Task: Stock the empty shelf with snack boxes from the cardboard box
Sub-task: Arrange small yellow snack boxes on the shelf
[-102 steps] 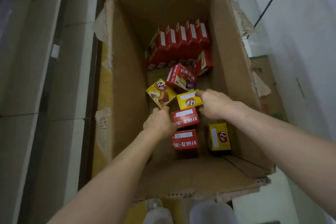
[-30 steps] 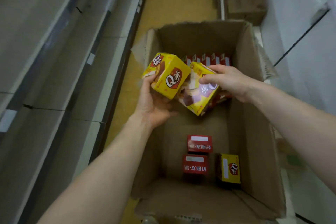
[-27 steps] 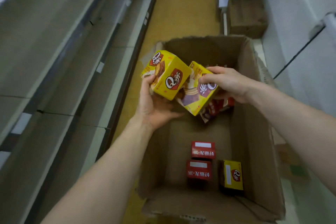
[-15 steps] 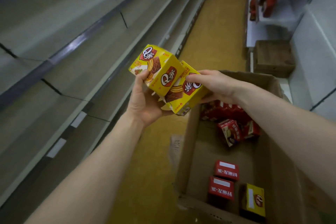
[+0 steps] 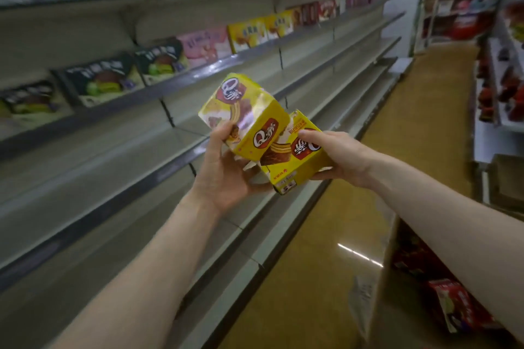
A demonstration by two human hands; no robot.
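Yellow cardboard in both hands: the left hand (image 5: 226, 176) has its grip curled round one yellow snack box (image 5: 249, 119), and the right hand (image 5: 337, 156) pinches a second yellow snack box (image 5: 295, 163) just below, touching it. Both hang in the air near the front edge of the bare grey metal shelf (image 5: 113, 156) (the brown cardboard box (image 5: 397, 314) stands low on the right). The carry step, I'd say; next, each wants setting upright on that shelf.

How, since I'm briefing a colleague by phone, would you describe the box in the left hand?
Find the grey shelving on the left; before it, two yellow boxes are held up. The left hand grips the higher box, its Q logo upright; the lower box shows its logo inverted.
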